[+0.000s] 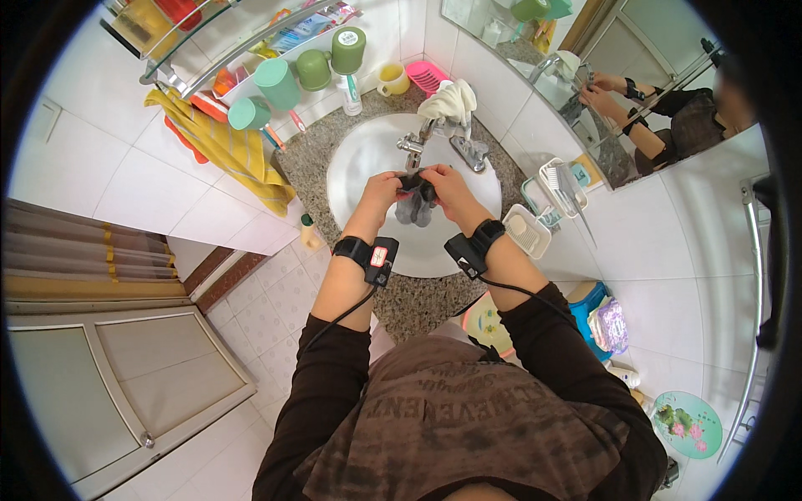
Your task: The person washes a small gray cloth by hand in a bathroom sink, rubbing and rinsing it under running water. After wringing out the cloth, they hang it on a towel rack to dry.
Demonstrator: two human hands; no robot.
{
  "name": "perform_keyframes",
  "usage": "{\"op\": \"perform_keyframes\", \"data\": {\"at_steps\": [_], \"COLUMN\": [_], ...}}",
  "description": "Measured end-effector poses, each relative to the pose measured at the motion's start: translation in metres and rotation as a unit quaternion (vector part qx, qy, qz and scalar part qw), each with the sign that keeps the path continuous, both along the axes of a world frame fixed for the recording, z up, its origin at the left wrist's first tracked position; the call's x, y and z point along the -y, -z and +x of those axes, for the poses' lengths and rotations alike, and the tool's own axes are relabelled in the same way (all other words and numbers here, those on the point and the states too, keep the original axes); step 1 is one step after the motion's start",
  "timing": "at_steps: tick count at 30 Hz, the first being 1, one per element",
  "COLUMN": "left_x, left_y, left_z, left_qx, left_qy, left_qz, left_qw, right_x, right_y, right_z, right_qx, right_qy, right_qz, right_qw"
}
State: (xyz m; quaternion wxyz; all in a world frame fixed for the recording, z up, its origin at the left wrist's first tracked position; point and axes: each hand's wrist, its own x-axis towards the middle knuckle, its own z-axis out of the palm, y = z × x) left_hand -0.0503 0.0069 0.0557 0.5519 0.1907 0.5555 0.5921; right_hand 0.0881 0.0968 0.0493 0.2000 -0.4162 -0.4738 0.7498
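Over the white washbasin (360,213), my left hand (382,191) and my right hand (448,188) grip a dark grey cloth item (413,210), perhaps a sock, between them. Its upper edge is bunched in the fingers of both hands, and the lower part hangs limp above the bowl. Just beyond it is the spout of a chrome tap (411,150); I cannot tell whether water is running. A pale cloth (451,103) is draped over the top of the tap fittings. Each wrist wears a black strapped device with a cable.
Granite counter (416,300) surrounds the basin. A yellow mug (393,79), a pink soap dish (429,76) and a white bottle (351,97) stand behind it. White soap trays (527,232) are at the right, below a mirror (601,81). A yellow towel (232,150) hangs at the left.
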Motion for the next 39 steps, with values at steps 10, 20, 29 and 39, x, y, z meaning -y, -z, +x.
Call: {"op": "perform_keyframes", "data": {"at_steps": [10,20,29,39], "left_x": [-0.001,-0.009,-0.007,-0.013], "left_y": [0.013,0.027,0.022,0.025], "left_z": [-0.001,0.006,0.020,0.011], "left_qx": [-0.423,-0.230,-0.034,-0.193], "left_qy": [0.140,0.008,-0.002,0.067], "left_qz": [-0.010,-0.023,-0.014,-0.028], "left_qw": [0.895,0.973,0.999,0.978], "right_x": [-0.003,0.002,0.014,-0.007], "right_y": [-0.008,-0.008,0.001,0.004], "right_z": [-0.006,0.010,0.006,0.011], "right_qx": [0.012,-0.081,-0.124,0.037], "right_qy": [-0.017,0.006,0.048,-0.001], "right_qz": [-0.017,-0.100,-0.119,0.223], "right_qw": [1.000,0.992,0.984,0.974]}}
